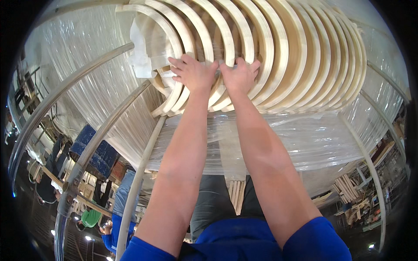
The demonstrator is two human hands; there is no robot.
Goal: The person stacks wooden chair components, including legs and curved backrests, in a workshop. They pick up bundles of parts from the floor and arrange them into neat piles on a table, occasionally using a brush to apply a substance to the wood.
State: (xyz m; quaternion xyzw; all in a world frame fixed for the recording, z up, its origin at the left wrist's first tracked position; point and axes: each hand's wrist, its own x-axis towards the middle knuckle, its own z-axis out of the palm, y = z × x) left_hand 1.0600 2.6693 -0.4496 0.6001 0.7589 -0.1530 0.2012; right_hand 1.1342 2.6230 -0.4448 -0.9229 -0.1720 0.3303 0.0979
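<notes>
A long row of pale curved wooden pieces (pixel 285 48), like arched ribs set side by side, fills the upper middle of the view. My left hand (pixel 194 74) lies across some ribs at the row's left part, its fingers spread apart and its thumb pointing right. Close beside it, my right hand (pixel 239 77) rests on the neighbouring ribs with fingers bent and apart. The two thumbs almost meet. Both palms face the wood, and the palm side of each hand is hidden. A white torn sheet (pixel 141 52) hangs at the left end of the row.
Clear plastic wrap (pixel 261 135) spreads below and around the ribs. Metal tubes (pixel 100 137) of a rack curve along the left, with more tubes (pixel 370 163) at the right. Behind the left tubes are a dark blue bin (pixel 93 151) and people. Wooden slats (pixel 346 187) lie at the lower right.
</notes>
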